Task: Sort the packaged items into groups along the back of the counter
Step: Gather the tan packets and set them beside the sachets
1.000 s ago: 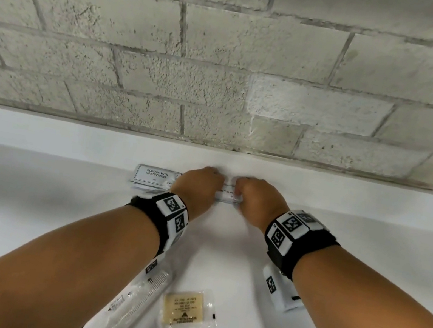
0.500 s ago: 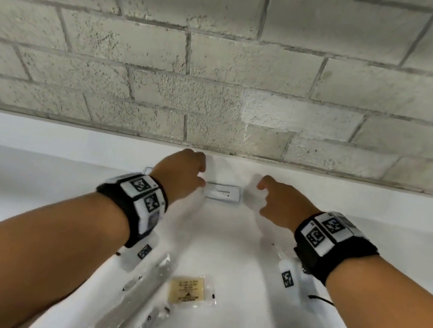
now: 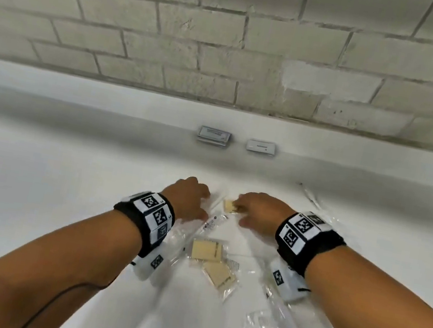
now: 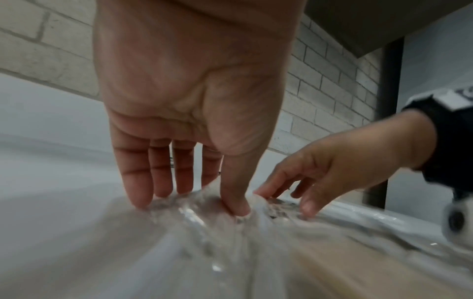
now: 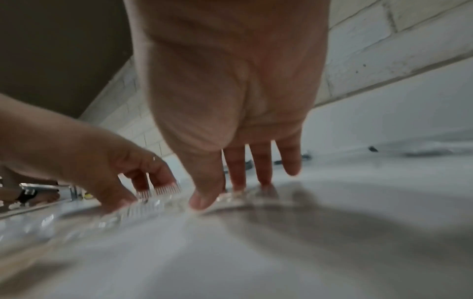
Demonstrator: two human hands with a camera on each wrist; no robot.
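Note:
My left hand [image 3: 198,204] is down on the pile of packets in the middle of the white counter [image 3: 31,189]. Its thumb and fingers [image 4: 138,199] pinch a clear plastic packet [image 4: 194,214] that bulges up between them; comb teeth [image 5: 160,190] show by that hand. My right hand [image 3: 241,211] hovers beside it with straight, spread fingers [image 5: 263,182], and its fingertips touch a small yellow packet [image 3: 229,205]. Two more yellow packets [image 3: 207,250] lie nearer me. Against the back ledge sit a stack of grey sachets [image 3: 214,136] and a white packet [image 3: 261,146].
A long clear packet [image 3: 210,222] lies between my wrists, and more clear wrappers [image 3: 262,322] are scattered at the right front. A loose clear item [image 3: 310,193] lies at the right. The brick wall [image 3: 229,50] rises behind the ledge.
Both hands have let go of the white packet at the back ledge and pulled back to the pile at mid-counter. The view has tilted down.

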